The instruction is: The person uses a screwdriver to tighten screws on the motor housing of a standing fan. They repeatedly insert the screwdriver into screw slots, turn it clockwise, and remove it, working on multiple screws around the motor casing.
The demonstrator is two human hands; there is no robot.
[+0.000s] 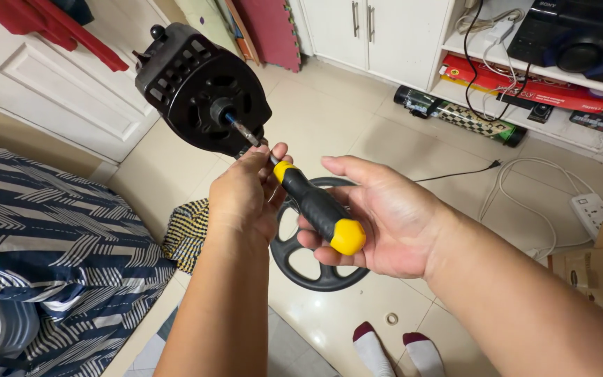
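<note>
1. At the left edge of the frame, a navy-and-white striped bedcover (43, 237) is seen, with a yellow checked cloth (186, 234) lying beside it on the tiled floor (329, 119).
2. In the upper left, a black fan motor housing (200, 87) is shown, its metal shaft (244, 131) projecting toward the centre.
3. Left of centre, the left hand (242, 195) is held closed, its fingertips pinched at the shank end of the screwdriver, just below the shaft.
4. At the centre, the screwdriver (319, 208), with a black-and-yellow handle, is held tilted, tip toward the motor.
5. Right of centre, the right hand (385, 220) is cupped loosely open under the handle, fingers supporting it.
6. Below the hands, a black round fan base (315, 269) is seen on the floor.
7. At the far right, a white power strip (592, 211) and shelves (560, 77) are visible.
</note>
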